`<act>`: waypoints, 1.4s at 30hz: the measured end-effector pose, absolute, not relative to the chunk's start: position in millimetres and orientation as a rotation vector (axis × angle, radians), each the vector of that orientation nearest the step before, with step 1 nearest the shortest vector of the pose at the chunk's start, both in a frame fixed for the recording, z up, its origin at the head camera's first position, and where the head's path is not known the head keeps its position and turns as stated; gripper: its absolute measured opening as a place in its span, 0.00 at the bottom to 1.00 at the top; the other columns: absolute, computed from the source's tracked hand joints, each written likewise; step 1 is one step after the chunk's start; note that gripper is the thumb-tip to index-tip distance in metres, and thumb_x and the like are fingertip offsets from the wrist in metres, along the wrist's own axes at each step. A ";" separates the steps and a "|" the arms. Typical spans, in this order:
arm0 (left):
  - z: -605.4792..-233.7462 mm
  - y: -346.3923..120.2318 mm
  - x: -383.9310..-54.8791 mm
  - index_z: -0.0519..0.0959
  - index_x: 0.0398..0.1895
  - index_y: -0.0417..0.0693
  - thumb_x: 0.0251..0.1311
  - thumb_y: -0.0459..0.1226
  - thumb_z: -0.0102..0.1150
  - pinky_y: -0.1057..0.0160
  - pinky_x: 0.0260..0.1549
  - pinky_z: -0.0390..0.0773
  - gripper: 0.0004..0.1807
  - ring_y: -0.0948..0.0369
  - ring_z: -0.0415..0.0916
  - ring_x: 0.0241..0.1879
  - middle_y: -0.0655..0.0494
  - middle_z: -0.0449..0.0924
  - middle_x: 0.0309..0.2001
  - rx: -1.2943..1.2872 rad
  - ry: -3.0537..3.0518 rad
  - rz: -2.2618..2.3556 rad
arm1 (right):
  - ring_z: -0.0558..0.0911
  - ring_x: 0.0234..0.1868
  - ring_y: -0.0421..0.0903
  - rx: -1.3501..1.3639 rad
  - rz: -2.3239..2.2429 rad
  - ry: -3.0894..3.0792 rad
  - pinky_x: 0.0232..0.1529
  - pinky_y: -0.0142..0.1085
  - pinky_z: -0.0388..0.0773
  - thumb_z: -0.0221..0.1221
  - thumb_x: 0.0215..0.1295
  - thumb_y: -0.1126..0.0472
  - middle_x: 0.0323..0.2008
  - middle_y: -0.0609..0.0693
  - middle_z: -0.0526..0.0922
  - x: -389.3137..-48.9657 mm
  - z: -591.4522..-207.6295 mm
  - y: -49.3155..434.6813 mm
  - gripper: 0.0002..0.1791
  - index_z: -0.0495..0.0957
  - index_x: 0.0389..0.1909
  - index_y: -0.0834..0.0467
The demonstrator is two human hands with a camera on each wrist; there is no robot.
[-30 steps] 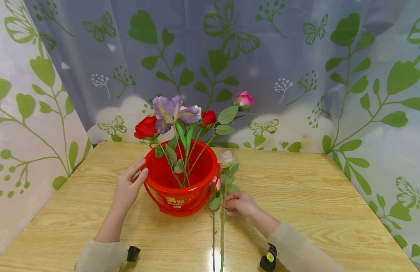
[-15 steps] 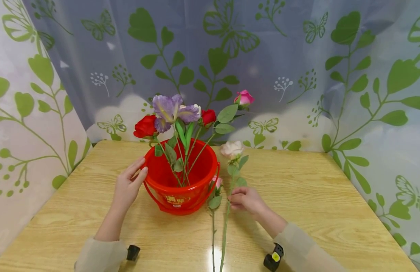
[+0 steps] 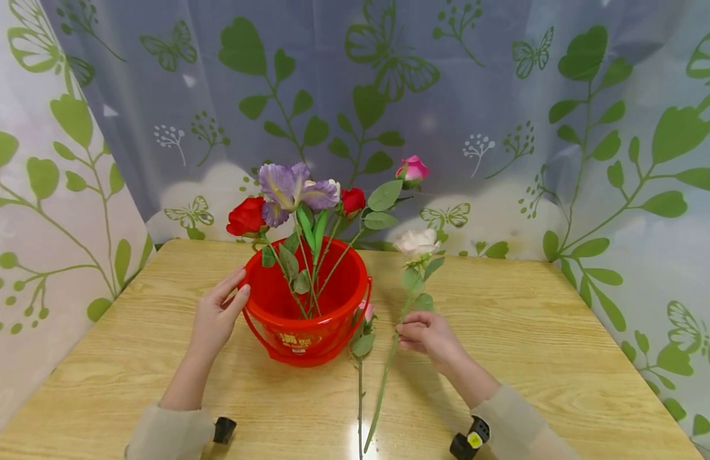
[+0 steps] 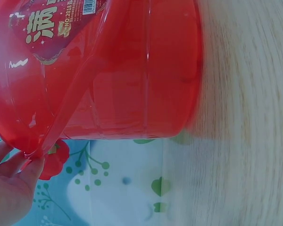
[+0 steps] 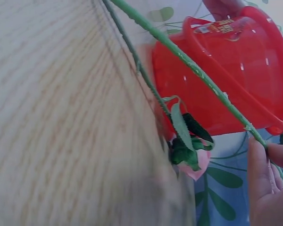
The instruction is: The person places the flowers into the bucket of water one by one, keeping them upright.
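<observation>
A red bucket (image 3: 308,342) stands upright on the table with several flowers in it, among them a purple iris (image 3: 285,191), a red rose (image 3: 246,217) and a bright pink rose (image 3: 413,168). My left hand (image 3: 213,313) grips the bucket's left rim; in the left wrist view its thumb and fingers (image 4: 30,174) meet there by the handle joint. To the right of the bucket, my right hand (image 3: 432,338) pinches the green stem of a white rose (image 3: 416,245). That rose is raised and tilted, its bloom away from me. Below it lies a light pink rose (image 3: 366,311), partly behind the bucket's handle.
The wooden table (image 3: 533,358) reaches back to a patterned curtain (image 3: 424,115). Black wrist devices (image 3: 470,441) are worn on both forearms.
My right hand has lifted the white rose off the table beside the pink one and moved it rightward. The left hand and bucket have stayed in place.
</observation>
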State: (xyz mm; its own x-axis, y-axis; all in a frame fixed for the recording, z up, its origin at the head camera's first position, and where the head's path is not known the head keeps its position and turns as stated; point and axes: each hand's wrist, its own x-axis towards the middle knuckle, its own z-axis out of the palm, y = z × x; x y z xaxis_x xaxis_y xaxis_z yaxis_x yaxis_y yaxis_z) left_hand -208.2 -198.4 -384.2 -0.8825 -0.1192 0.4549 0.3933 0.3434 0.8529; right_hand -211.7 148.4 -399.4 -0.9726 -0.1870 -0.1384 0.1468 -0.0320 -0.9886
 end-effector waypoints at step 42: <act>-380.8 -196.9 -204.9 0.70 0.54 0.34 0.59 0.34 0.52 0.74 0.46 0.68 0.20 0.53 0.63 0.57 0.46 0.67 0.57 -0.233 -2.178 -1.528 | 0.80 0.29 0.42 -0.304 -2.157 2.177 0.36 0.37 0.79 0.55 0.56 0.73 0.26 0.49 0.77 -207.3 -316.7 145.4 0.07 0.71 0.35 0.69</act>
State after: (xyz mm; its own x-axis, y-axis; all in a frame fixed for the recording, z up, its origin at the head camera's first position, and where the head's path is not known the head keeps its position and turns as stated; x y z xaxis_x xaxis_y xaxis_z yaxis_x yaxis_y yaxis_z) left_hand -204.9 -196.9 -380.8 -0.8768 -0.1250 0.4644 0.3941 0.3667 0.8428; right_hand -207.3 145.4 -316.7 -0.9786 -0.1828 0.0943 -0.0960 0.0003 -0.9954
